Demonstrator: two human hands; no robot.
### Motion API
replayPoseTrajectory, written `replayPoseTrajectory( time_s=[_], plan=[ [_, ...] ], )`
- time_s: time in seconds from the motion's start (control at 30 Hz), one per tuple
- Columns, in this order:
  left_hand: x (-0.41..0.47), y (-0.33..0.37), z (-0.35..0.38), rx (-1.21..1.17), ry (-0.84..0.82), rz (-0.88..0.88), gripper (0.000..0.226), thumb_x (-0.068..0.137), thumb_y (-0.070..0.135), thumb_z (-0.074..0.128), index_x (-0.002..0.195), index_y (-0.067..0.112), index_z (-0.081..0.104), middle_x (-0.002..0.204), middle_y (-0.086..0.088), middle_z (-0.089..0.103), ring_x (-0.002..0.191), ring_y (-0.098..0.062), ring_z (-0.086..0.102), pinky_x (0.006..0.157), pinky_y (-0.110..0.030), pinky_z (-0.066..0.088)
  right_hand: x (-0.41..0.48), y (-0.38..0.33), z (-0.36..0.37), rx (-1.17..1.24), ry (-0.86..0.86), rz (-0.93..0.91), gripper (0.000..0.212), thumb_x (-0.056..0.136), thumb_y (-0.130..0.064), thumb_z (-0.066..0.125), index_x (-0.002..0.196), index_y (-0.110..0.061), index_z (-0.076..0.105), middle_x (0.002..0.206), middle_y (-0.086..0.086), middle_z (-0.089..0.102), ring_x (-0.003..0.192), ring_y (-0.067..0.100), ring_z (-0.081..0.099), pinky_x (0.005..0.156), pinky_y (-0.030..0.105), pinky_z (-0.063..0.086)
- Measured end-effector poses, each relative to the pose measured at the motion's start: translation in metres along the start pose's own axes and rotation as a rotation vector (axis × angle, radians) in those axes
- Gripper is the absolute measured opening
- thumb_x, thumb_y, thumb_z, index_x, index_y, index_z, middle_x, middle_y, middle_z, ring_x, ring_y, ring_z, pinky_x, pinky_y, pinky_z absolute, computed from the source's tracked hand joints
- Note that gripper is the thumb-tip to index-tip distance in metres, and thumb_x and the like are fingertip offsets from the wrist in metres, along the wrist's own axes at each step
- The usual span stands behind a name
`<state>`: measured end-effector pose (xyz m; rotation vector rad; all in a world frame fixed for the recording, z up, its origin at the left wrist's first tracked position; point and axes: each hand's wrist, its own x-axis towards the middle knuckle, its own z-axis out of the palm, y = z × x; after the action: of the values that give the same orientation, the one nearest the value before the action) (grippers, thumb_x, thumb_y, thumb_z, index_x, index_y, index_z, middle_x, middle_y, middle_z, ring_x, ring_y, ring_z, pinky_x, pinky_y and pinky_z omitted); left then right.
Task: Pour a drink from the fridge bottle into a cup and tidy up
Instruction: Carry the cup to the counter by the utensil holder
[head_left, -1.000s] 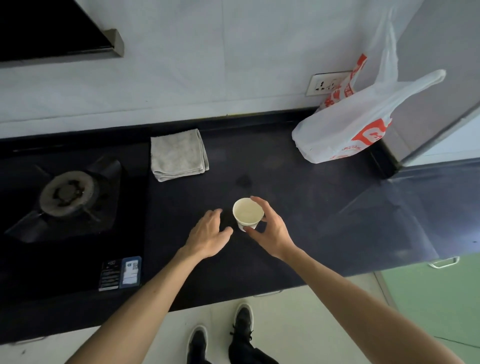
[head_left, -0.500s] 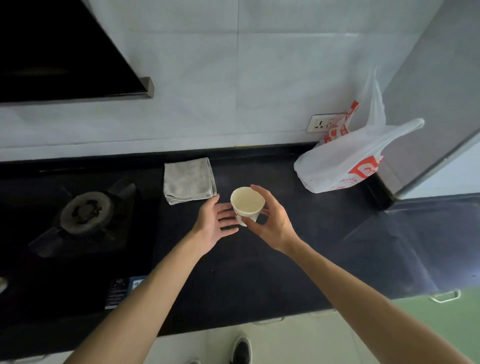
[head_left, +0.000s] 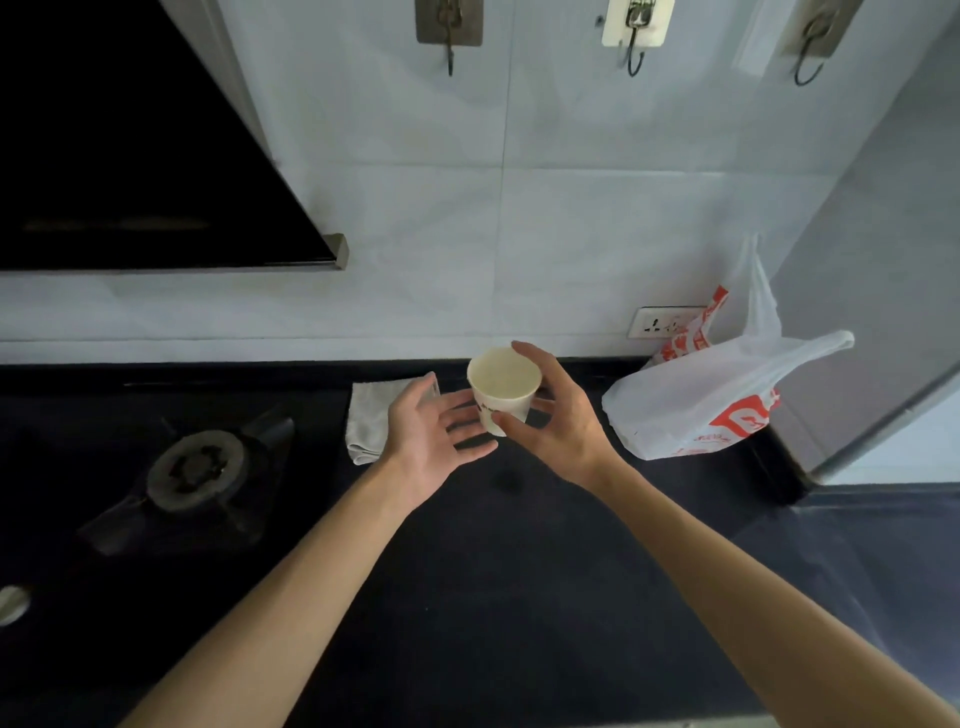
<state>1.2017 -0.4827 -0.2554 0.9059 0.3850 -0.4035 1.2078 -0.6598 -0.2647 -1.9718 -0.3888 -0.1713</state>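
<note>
While R hand (head_left: 558, 426) is gripping paper cup (head_left: 501, 387) above cloth (head_left: 366, 418), L hand (head_left: 431, 439) is hovering open; cup prob. light, crushable — hold mid-wall.

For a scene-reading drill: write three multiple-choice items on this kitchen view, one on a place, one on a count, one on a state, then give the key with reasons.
1. Where does the cloth lie?
A. On the counter between burner and bag
B. Hung on a hook
C. Inside the bag

2. How many hooks are on the wall?
A. One
B. Three
C. Five

3. How is the cup held?
A. Upside down on the counter
B. Upright in the right hand, lifted
C. Crushed in the left hand

Key: 1 A, the folded cloth rests on the dark counter right of the burner. 2 B, three hooks show along the top. 3 B, right fingers wrap the cup, rim up, while the left hand is spread open beside it.
</note>
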Motion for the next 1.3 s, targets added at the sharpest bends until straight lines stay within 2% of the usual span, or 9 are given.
replayPoseTrajectory(
  time_s=[0.2,0.37,0.47,0.57,0.87,0.97,1.1,1.23,1.3],
  plan=[
    [-0.008,0.011,0.001,-0.048,0.041,0.073,0.056,0.1,0.041,0.04,0.121,-0.007,0.059,0.111,-0.025,0.064,0.102,-0.036,0.066,0.099,-0.054,0.05,0.015,-0.01,0.005,0.03,-0.036,-0.033,0.074,0.081,-0.015,0.079,0.144,-0.021,0.04,0.138,-0.014,0.049,0.125,0.002,0.049,0.094,0.018,0.05],
    [-0.019,0.021,-0.009,-0.036,0.071,0.097,0.057,0.099,0.042,0.041,0.123,-0.006,0.06,0.126,-0.03,0.059,0.113,-0.04,0.062,0.097,-0.052,0.051,0.017,-0.022,0.017,0.045,-0.075,-0.015,0.076,0.081,-0.016,0.08,0.144,-0.025,0.039,0.137,-0.014,0.049,0.124,0.004,0.05,0.094,0.021,0.051],
    [-0.028,0.027,-0.021,-0.043,0.093,0.107,0.056,0.099,0.042,0.041,0.121,-0.006,0.061,0.129,-0.032,0.057,0.12,-0.043,0.059,0.092,-0.05,0.053,0.019,-0.031,0.026,0.047,-0.105,-0.016,0.076,0.081,-0.017,0.08,0.144,-0.027,0.039,0.138,-0.015,0.049,0.124,0.004,0.05,0.097,0.026,0.052],
    [-0.04,0.035,-0.035,-0.061,0.102,0.126,0.055,0.1,0.041,0.041,0.118,-0.005,0.062,0.129,-0.032,0.057,0.12,-0.043,0.058,0.098,-0.053,0.051,0.02,-0.043,0.041,0.046,-0.135,-0.019,0.075,0.081,-0.018,0.08,0.143,-0.03,0.039,0.137,-0.017,0.048,0.126,0.006,0.049,0.099,0.032,0.052],
    [-0.099,0.066,-0.095,-0.159,0.171,0.211,0.057,0.099,0.04,0.044,0.132,-0.004,0.053,0.13,-0.03,0.058,0.116,-0.04,0.061,0.099,-0.053,0.05,0.02,-0.097,0.108,0.042,-0.213,-0.093,0.073,0.08,-0.022,0.08,0.141,-0.033,0.041,0.134,-0.02,0.047,0.127,0.01,0.047,0.103,0.043,0.048],
    [-0.128,0.077,-0.122,-0.201,0.199,0.245,0.058,0.099,0.04,0.044,0.135,-0.004,0.051,0.132,-0.031,0.056,0.12,-0.042,0.059,0.098,-0.053,0.049,0.016,-0.121,0.14,0.047,-0.242,-0.135,0.073,0.08,-0.019,0.081,0.141,-0.03,0.042,0.137,-0.016,0.047,0.129,0.007,0.045,0.106,0.038,0.046],
    [-0.173,0.09,-0.164,-0.238,0.228,0.299,0.058,0.099,0.039,0.045,0.136,-0.006,0.049,0.131,-0.032,0.056,0.12,-0.043,0.059,0.1,-0.054,0.048,0.004,-0.158,0.186,0.103,-0.306,-0.165,0.072,0.082,-0.015,0.079,0.142,-0.026,0.041,0.138,-0.014,0.046,0.124,0.001,0.047,0.092,0.015,0.049],
    [-0.221,0.098,-0.205,-0.275,0.259,0.338,0.059,0.099,0.039,0.045,0.138,-0.006,0.047,0.131,-0.033,0.055,0.119,-0.044,0.058,0.102,-0.056,0.047,-0.014,-0.191,0.232,0.161,-0.379,-0.176,0.072,0.082,-0.015,0.079,0.142,-0.028,0.042,0.136,-0.015,0.046,0.119,-0.005,0.049,0.093,0.026,0.054],
    [-0.245,0.103,-0.225,-0.284,0.277,0.352,0.06,0.099,0.04,0.045,0.139,-0.005,0.046,0.131,-0.034,0.055,0.119,-0.045,0.058,0.101,-0.056,0.047,-0.023,-0.21,0.255,0.17,-0.413,-0.197,0.073,0.081,-0.016,0.08,0.142,-0.029,0.042,0.136,-0.014,0.046,0.121,0.002,0.051,0.094,0.03,0.055]
  ],
)
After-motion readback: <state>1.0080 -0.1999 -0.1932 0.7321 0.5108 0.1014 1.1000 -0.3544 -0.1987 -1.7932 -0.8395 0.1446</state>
